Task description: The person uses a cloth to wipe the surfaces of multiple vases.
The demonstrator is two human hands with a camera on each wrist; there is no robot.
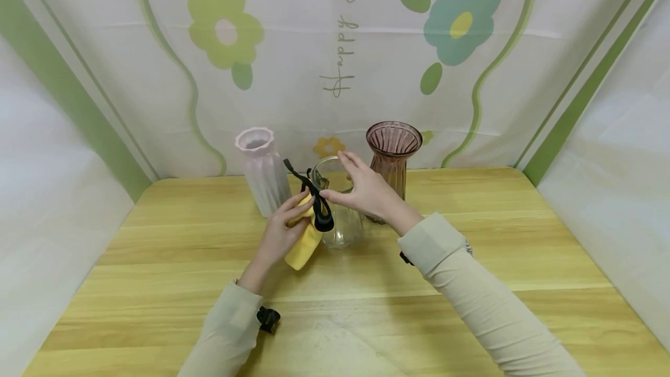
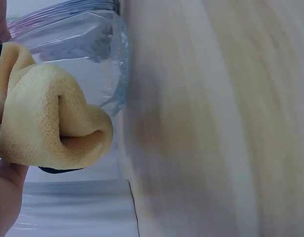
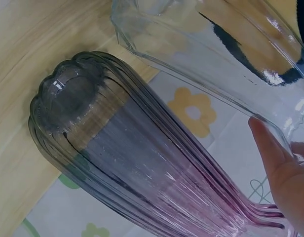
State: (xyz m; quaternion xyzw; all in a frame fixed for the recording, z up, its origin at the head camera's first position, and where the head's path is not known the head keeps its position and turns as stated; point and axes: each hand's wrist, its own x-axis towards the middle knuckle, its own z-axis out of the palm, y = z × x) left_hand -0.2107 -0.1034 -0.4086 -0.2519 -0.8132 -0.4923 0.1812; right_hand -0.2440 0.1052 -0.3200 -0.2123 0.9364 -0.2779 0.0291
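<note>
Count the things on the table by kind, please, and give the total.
Vases: 3, a frosted white vase, a clear glass vase and a pink ribbed glass vase.
Cloths: 1, a yellow cloth in the left hand.
Black straps: 1, a black strap.
Total: 5.

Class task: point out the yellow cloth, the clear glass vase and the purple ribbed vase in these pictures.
yellow cloth [image 1: 302, 252]: head view, on its lower folded end.
clear glass vase [image 1: 342, 231]: head view, on its lower body.
purple ribbed vase [image 1: 394, 139]: head view, on its flared rim.
</note>
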